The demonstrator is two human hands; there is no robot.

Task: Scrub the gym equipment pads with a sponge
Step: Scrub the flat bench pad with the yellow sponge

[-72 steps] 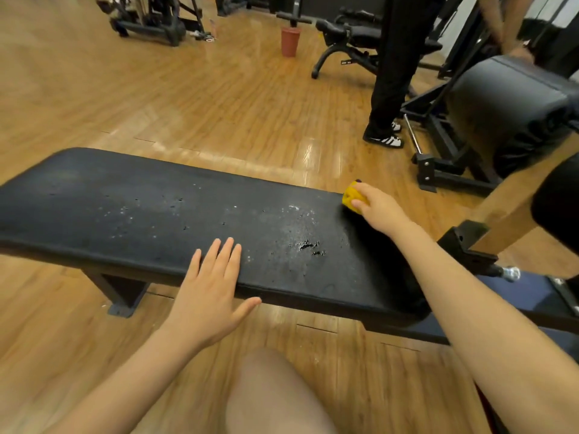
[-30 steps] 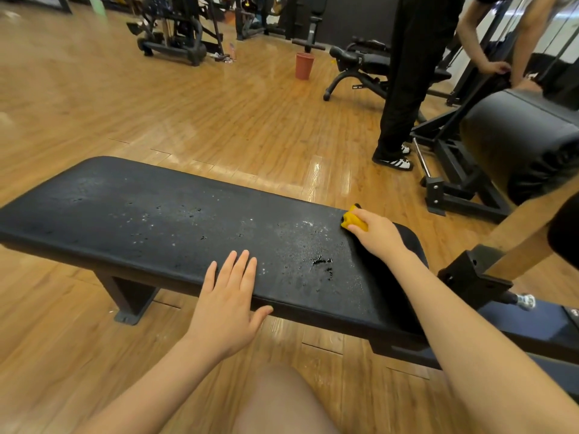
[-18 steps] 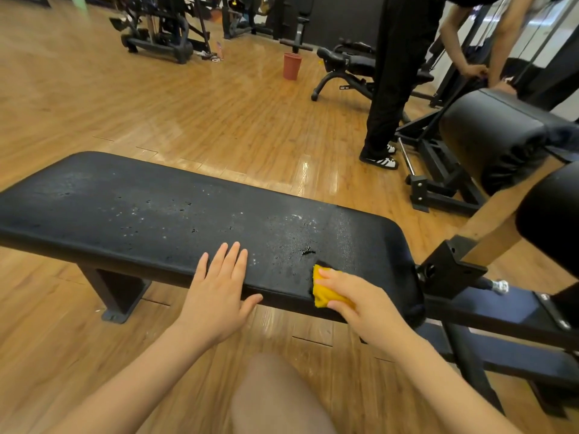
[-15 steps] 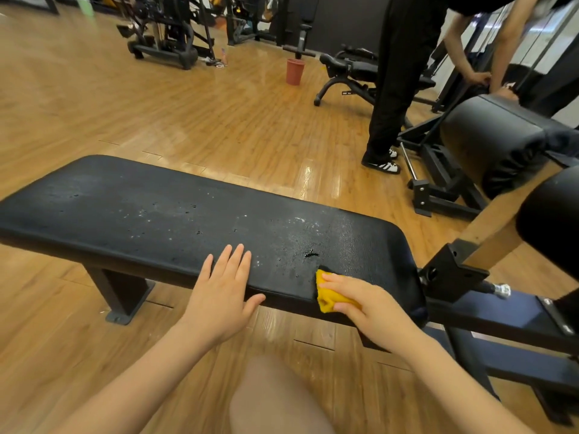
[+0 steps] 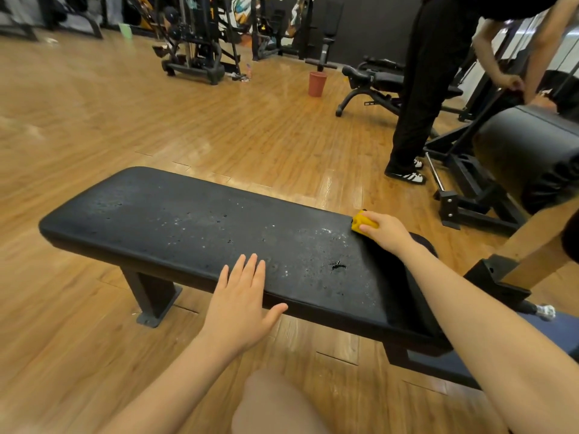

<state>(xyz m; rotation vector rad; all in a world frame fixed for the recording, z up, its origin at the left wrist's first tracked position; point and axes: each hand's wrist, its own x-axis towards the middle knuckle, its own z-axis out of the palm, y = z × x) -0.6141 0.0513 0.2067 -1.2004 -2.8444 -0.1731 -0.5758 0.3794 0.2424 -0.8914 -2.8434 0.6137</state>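
Note:
A long black bench pad [image 5: 175, 227] lies across the view, its surface speckled with pale droplets and small dark crumbs. My right hand [image 5: 387, 234] grips a yellow sponge [image 5: 360, 221] at the pad's far edge, toward its right end. My left hand [image 5: 239, 300] rests flat on the near edge of the pad, fingers straight and together, thumb spread out.
A person in black trousers [image 5: 419, 98] stands beyond the bench at the right beside a big black roller pad [image 5: 529, 151] on a metal frame. A reddish cup [image 5: 317, 83] stands on the wooden floor. Gym machines [image 5: 194, 42] line the back. My knee [image 5: 275, 402] is below the bench.
My right hand slid the sponge from the pad's near edge across to its far edge. The left hand stayed in place on the near edge.

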